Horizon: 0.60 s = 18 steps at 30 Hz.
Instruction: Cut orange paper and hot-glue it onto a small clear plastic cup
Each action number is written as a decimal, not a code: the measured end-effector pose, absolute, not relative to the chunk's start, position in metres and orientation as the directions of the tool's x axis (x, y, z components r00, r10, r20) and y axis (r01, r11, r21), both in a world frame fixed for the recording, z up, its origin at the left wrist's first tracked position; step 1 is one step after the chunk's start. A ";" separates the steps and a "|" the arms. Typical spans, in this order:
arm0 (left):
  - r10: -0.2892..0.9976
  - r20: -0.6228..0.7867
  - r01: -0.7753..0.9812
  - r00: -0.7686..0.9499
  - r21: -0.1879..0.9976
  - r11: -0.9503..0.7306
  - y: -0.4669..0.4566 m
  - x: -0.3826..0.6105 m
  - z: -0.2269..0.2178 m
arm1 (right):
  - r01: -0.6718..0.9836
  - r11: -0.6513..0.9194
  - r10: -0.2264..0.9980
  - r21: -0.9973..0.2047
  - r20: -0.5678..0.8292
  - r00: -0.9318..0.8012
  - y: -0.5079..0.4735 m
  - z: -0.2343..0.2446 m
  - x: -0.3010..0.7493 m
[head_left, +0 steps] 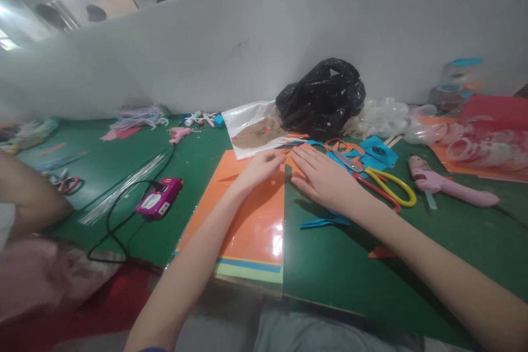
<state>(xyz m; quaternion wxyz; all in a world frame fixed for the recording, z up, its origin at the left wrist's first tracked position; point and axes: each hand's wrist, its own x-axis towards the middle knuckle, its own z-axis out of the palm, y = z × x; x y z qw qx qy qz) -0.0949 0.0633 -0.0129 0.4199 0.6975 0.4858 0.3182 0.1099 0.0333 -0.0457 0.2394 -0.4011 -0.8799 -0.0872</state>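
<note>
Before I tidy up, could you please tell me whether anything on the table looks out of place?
Slightly: blue scraps are strewn beside the scissors, and an orange scrap lies alone right of the orange sheet, looking stray. Nothing else clearly stands out.
</note>
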 end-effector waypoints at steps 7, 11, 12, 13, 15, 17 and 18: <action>0.942 0.044 0.409 0.334 0.893 -0.187 0.063 -0.095 -0.011 | 0.746 0.664 0.666 -0.054 0.498 -0.556 0.033 -0.046 0.110; 0.947 0.046 0.410 0.318 0.894 -0.181 0.062 -0.095 -0.010 | 0.746 0.664 0.666 -0.055 0.497 -0.556 0.033 -0.046 0.110; 0.948 0.046 0.410 0.315 0.894 -0.180 0.062 -0.095 -0.010 | 0.747 0.663 0.665 -0.048 0.496 -0.559 0.033 -0.046 0.110; 0.948 0.048 0.409 0.314 0.894 -0.181 0.062 -0.095 -0.011 | 0.748 0.662 0.664 -0.041 0.494 -0.561 0.033 -0.046 0.110; 0.947 0.051 0.411 0.317 0.892 -0.186 0.062 -0.095 -0.011 | 0.749 0.662 0.663 -0.033 0.492 -0.564 0.033 -0.045 0.110; 0.944 0.051 0.410 0.325 0.892 -0.189 0.063 -0.095 -0.011 | 0.749 0.662 0.664 -0.036 0.492 -0.563 0.033 -0.045 0.110; 0.943 0.050 0.408 0.328 0.893 -0.189 0.063 -0.095 -0.011 | 0.748 0.663 0.664 -0.038 0.491 -0.564 0.034 -0.045 0.110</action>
